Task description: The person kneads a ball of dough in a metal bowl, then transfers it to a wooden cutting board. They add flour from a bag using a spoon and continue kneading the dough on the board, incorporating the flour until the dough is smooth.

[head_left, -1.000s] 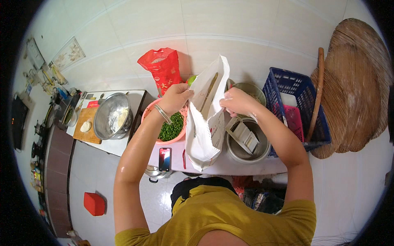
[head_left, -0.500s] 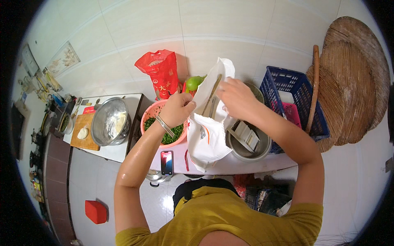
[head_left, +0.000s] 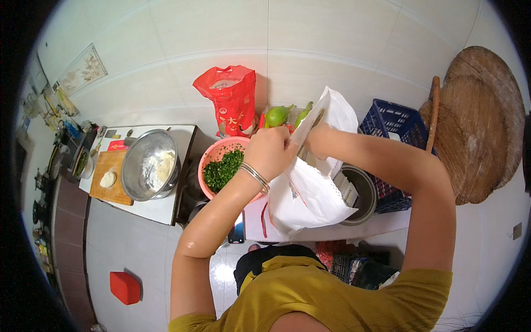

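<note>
A tall white bag (head_left: 301, 202) stands on the narrow table before me, its mouth tipped to the right. My left hand (head_left: 271, 148), with bangles at the wrist, is closed on the bag's left upper edge. Deep in the mouth sits my right hand (head_left: 318, 139); its fingers are hidden by the bag. A long thin brownish strip (head_left: 313, 126) shows along the inside of the mouth. To the left, a pink basin (head_left: 206, 157) holds chopped greens (head_left: 221, 174), partly behind my left hand. Right of the bag is a metal pot (head_left: 366, 193) with a white grater (head_left: 347, 191) in it.
A metal bowl (head_left: 133, 177) with pale dough and a cutting board (head_left: 105, 191) with a dough lump (head_left: 108, 179) are on the left table. A red bag (head_left: 232, 102), green vegetables (head_left: 277, 116), a blue crate (head_left: 398, 116) and round woven lids (head_left: 481, 122) line the wall. A phone (head_left: 236, 232) lies in front.
My right hand has gone down into the bag's mouth. My left hand has moved slightly right, and the bag now leans right, covering more of the pot and grater. The whole view has shifted a little.
</note>
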A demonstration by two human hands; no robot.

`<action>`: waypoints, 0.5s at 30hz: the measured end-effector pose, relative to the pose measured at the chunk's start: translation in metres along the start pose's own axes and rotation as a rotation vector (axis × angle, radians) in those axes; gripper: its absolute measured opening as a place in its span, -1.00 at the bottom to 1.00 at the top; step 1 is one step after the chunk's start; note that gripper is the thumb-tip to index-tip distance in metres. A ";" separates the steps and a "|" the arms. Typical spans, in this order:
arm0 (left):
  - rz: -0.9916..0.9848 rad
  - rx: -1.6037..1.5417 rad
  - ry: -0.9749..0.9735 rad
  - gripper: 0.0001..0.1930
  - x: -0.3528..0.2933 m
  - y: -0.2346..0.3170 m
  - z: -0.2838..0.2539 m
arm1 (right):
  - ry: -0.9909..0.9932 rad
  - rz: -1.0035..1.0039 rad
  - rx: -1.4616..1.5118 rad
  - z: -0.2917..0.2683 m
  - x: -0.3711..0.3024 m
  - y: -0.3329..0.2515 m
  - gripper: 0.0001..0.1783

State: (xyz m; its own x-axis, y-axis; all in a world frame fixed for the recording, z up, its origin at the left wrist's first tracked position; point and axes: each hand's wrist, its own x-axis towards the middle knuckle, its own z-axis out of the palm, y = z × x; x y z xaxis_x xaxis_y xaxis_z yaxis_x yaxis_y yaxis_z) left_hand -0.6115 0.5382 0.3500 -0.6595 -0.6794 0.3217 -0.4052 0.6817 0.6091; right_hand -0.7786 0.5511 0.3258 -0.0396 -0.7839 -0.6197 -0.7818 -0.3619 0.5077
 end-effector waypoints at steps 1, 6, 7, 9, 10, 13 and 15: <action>-0.012 -0.004 -0.029 -0.78 0.003 0.002 0.000 | 0.025 -0.064 -0.030 0.006 0.007 -0.001 -0.59; 0.079 0.066 -0.037 -0.77 0.018 0.007 0.003 | 0.216 -0.188 -0.021 0.068 0.074 -0.005 -0.59; 0.111 0.062 -0.035 -0.77 0.017 0.005 0.004 | 0.268 -0.184 -0.007 0.083 0.086 -0.008 -0.61; 0.182 0.052 -0.022 -0.79 0.011 0.003 -0.002 | 0.303 -0.153 -0.019 0.103 0.102 -0.010 -0.68; 0.144 0.054 -0.053 -0.80 0.006 -0.005 -0.005 | 0.242 -0.151 0.034 0.081 0.092 -0.020 -0.71; 0.109 0.014 -0.137 -0.82 -0.009 -0.010 -0.006 | 0.194 -0.199 0.121 0.082 0.077 -0.023 -0.76; 0.126 0.009 -0.161 -0.83 -0.016 -0.007 -0.008 | 0.098 -0.339 0.149 0.080 0.060 -0.017 -0.75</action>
State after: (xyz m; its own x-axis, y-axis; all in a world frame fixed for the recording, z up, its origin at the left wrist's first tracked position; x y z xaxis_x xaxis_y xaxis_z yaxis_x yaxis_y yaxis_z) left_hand -0.5929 0.5418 0.3467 -0.7976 -0.5372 0.2742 -0.3184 0.7612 0.5649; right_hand -0.8170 0.5504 0.2321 0.2910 -0.6795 -0.6735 -0.8226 -0.5372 0.1866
